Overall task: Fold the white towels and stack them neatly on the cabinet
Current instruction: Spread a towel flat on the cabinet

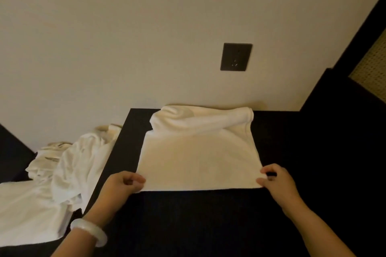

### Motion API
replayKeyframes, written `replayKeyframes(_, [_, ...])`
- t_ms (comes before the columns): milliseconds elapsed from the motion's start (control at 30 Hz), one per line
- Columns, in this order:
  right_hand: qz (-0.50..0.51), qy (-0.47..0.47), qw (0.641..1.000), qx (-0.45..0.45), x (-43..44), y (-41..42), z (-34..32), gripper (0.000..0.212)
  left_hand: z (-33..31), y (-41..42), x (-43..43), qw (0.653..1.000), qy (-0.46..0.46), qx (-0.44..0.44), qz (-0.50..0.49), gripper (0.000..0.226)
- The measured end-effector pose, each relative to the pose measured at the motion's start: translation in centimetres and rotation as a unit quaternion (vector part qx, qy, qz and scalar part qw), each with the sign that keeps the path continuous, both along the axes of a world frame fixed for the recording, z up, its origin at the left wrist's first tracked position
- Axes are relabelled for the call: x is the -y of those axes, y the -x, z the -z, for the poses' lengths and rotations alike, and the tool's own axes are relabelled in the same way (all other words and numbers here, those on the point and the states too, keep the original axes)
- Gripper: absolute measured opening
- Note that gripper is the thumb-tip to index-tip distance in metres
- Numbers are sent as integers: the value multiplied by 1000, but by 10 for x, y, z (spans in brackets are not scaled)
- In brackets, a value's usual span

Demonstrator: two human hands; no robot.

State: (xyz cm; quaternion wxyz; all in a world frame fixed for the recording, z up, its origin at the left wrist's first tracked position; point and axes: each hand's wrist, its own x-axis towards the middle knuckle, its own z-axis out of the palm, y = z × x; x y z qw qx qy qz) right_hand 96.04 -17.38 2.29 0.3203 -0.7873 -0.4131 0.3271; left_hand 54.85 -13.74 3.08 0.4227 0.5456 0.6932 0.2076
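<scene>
A white towel (198, 158) lies spread on the black cabinet top (208, 215), its far end bunched up against the wall. My left hand (123, 183) pinches the towel's near left corner. My right hand (275, 179) pinches the near right corner. The near edge of the towel runs straight between both hands. A pile of loose white towels (69, 165) lies crumpled to the left, lower than the cabinet top.
The cream wall behind carries a dark socket plate (236, 56). A tall black cabinet side (344, 110) rises at the right. The cabinet's left edge (110, 158) drops off toward the towel pile. A white bangle (88, 231) sits on my left wrist.
</scene>
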Motion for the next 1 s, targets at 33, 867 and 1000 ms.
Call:
replayKeyframes(33, [-4,11,1000,10,2,-1,0,21,-1,-1,2,1000,1,-3,0,13])
replayKeyframes(867, [-282,-152,840,438,-12,47,1,38,-10,-65,-19,865,-143,-316,361,55])
replayKeyframes(1000, [-349,-37,858,376,-49,64,4,54,3,-84,-43,847,-164,-337,376,65])
